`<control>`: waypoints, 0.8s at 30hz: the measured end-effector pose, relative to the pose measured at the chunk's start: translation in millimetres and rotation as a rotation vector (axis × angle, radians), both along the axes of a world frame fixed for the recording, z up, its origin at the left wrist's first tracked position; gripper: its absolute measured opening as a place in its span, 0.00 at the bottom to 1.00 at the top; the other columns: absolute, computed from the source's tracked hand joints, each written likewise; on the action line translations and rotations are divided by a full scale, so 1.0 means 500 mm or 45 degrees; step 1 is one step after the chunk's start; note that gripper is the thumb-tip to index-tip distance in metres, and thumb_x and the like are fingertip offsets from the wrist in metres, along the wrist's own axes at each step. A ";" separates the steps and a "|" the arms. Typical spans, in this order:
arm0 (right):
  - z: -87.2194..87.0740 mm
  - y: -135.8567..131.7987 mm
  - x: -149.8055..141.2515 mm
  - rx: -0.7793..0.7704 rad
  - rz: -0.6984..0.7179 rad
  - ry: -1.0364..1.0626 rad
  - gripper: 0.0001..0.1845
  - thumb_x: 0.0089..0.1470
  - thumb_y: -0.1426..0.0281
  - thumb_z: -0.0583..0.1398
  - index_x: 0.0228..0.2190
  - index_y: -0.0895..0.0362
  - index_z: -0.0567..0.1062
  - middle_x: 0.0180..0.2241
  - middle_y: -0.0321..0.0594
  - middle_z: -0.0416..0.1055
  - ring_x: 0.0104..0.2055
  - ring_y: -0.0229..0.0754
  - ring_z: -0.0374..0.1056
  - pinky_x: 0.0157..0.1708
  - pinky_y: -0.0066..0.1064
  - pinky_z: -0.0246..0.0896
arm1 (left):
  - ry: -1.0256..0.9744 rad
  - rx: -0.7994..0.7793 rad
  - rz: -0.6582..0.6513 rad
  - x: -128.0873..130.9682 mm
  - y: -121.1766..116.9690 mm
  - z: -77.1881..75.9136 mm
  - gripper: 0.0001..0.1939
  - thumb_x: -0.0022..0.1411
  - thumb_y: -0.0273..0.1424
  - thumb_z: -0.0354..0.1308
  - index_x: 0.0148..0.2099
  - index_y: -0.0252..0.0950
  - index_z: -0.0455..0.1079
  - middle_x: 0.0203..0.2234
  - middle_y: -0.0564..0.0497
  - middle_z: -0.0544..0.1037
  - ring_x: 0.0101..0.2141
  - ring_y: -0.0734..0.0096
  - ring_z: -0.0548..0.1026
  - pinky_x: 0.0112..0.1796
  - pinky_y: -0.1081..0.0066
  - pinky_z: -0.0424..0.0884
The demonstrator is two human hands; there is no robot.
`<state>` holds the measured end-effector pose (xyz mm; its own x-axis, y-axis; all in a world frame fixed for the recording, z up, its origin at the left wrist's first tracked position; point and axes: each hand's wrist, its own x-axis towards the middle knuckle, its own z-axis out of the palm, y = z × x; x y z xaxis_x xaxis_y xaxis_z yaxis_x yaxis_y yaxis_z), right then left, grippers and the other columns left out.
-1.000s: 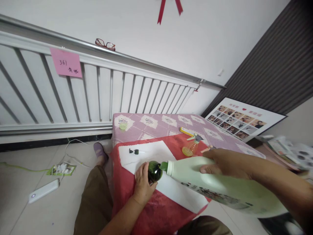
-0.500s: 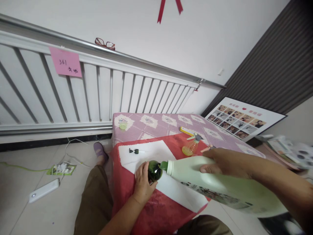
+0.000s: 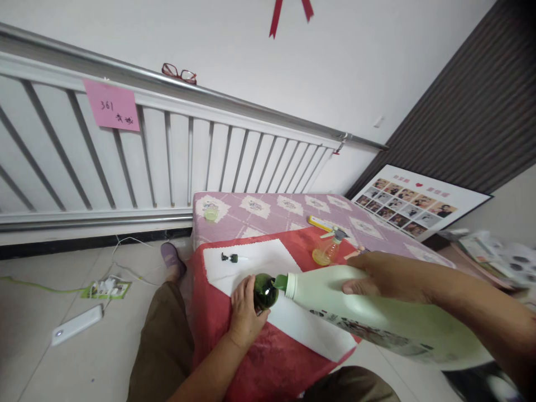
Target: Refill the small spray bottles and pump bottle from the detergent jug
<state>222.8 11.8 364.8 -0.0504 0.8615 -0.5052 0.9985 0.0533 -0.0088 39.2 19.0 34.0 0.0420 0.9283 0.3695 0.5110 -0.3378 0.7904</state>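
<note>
My left hand is closed around a dark green bottle, which it steadies over the white sheet. In my right hand is a large pale green jug, tipped nearly on its side. The jug's green spout meets the mouth of the bottle; whether liquid is flowing I cannot tell. A small dark pump head lies on the white sheet beyond my left hand. Behind the jug stands a clear spray bottle with yellow liquid in it.
A red cloth covers the near part of the table, over a purple patterned cloth. A pale green cap and a yellow box lie farther back. Behind is a white radiator. A power strip is on the floor.
</note>
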 end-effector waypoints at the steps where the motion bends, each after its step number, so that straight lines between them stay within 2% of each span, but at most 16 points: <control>1: 0.001 0.000 0.000 0.001 -0.006 -0.001 0.21 0.49 0.50 0.55 0.33 0.55 0.72 0.38 0.48 0.76 0.39 0.54 0.71 0.36 0.38 0.60 | 0.001 -0.001 -0.001 0.000 0.000 -0.001 0.43 0.47 0.27 0.60 0.64 0.37 0.46 0.58 0.40 0.61 0.58 0.53 0.60 0.57 0.51 0.57; 13: 0.002 0.000 -0.003 0.006 -0.006 -0.020 0.21 0.48 0.51 0.56 0.33 0.55 0.73 0.38 0.46 0.76 0.40 0.54 0.71 0.36 0.38 0.61 | 0.002 -0.009 0.000 0.000 0.000 0.002 0.43 0.47 0.27 0.61 0.64 0.37 0.47 0.58 0.40 0.61 0.58 0.53 0.60 0.57 0.51 0.57; 20: 0.003 0.001 -0.004 -0.006 0.003 -0.031 0.22 0.49 0.50 0.54 0.31 0.56 0.73 0.36 0.47 0.76 0.37 0.53 0.71 0.33 0.37 0.60 | 0.005 -0.010 -0.003 0.000 0.001 0.001 0.43 0.47 0.27 0.61 0.63 0.37 0.47 0.58 0.41 0.61 0.58 0.53 0.59 0.57 0.52 0.57; 24: 0.004 0.002 -0.006 -0.022 0.003 -0.049 0.22 0.49 0.50 0.54 0.33 0.56 0.72 0.38 0.47 0.75 0.39 0.53 0.71 0.35 0.37 0.61 | 0.001 -0.013 0.001 0.000 0.000 0.003 0.43 0.47 0.27 0.61 0.64 0.37 0.47 0.58 0.41 0.61 0.58 0.54 0.59 0.57 0.52 0.56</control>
<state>219.9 12.6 366.7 -0.0327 0.8524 -0.5218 0.9980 0.0561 0.0290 39.1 18.8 35.4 0.0419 0.9319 0.3602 0.5119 -0.3297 0.7933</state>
